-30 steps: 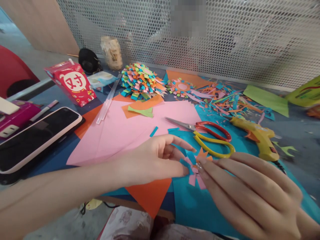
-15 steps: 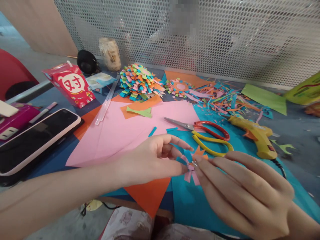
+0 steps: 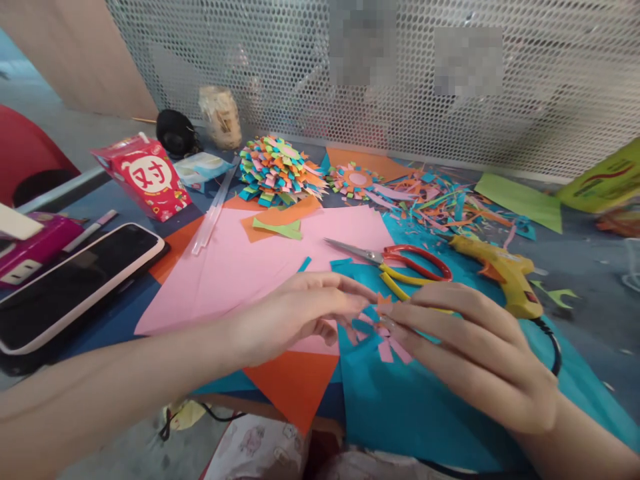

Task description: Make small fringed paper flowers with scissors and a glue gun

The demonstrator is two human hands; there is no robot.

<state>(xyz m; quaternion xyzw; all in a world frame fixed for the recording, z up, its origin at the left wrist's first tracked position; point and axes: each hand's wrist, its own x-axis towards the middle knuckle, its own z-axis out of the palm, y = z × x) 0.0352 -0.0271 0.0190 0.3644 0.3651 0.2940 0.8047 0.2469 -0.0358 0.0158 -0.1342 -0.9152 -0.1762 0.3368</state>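
Observation:
A small paper flower (image 3: 387, 351) with pink, blue and orange strips is between my hands, above the blue paper (image 3: 395, 413). My right hand (image 3: 475, 353) pinches it near its middle with thumb and fingertips. On its other side, the fingertips of my left hand (image 3: 310, 307) are at the blue strips; slight blur hides their exact grip. Just beyond my hands lie scissors (image 3: 417, 261) with one red and one yellow handle. A yellow glue gun (image 3: 500, 273) rests to the right of them.
Pink sheets (image 3: 240, 267) spread left of the scissors. Behind stand a many-coloured paper-strip ball (image 3: 280, 172) and a flat paper rosette (image 3: 356, 180), beside a heap of paper scraps (image 3: 440, 200). Clear glue sticks (image 3: 213, 217), a red carton (image 3: 150, 177) and a phone (image 3: 85, 283) lie left.
My left hand has turned, its fingers now reaching over the flower's blue strips. My right hand has shifted slightly left, still pinching the flower. The view has moved a little.

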